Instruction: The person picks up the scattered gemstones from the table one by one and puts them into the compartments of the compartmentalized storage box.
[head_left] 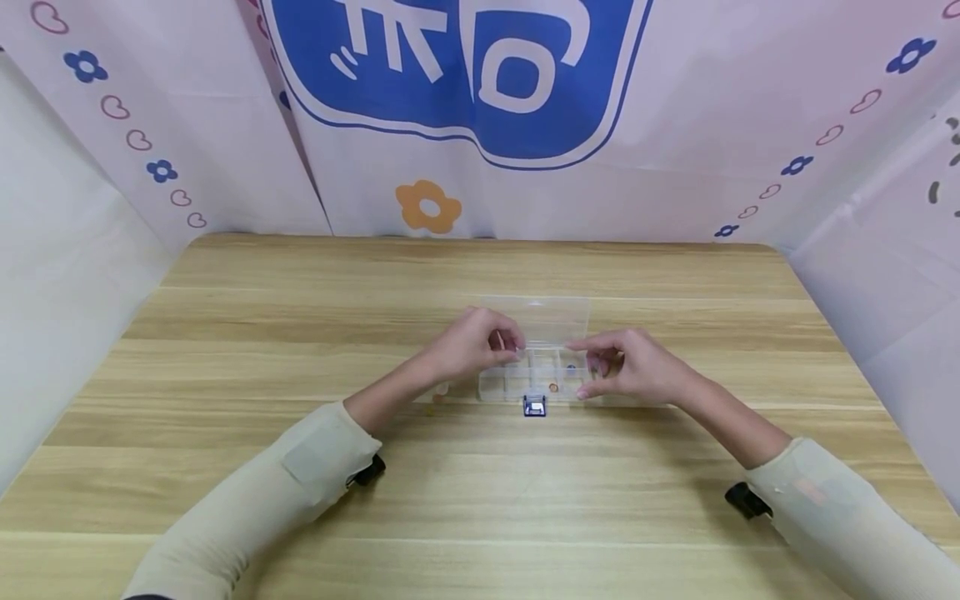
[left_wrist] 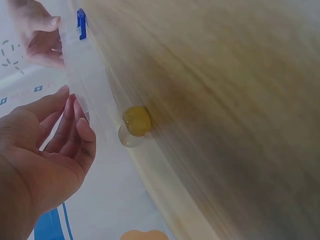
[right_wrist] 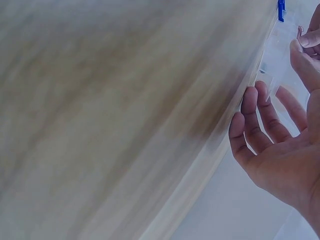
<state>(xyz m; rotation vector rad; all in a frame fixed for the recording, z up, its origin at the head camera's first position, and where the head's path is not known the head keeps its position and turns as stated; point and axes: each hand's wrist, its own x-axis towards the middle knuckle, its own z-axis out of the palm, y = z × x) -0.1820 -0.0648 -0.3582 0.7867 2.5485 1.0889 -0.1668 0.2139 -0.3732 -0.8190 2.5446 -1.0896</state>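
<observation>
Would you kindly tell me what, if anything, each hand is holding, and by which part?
The right hand holds the clear box by its right end. Whether the left hand pinches anything small between its fingertips cannot be told.

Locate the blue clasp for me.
In the head view, the blue clasp is just right of centre, at the near edge of the clear box, between and below the left hand and right hand.
</observation>
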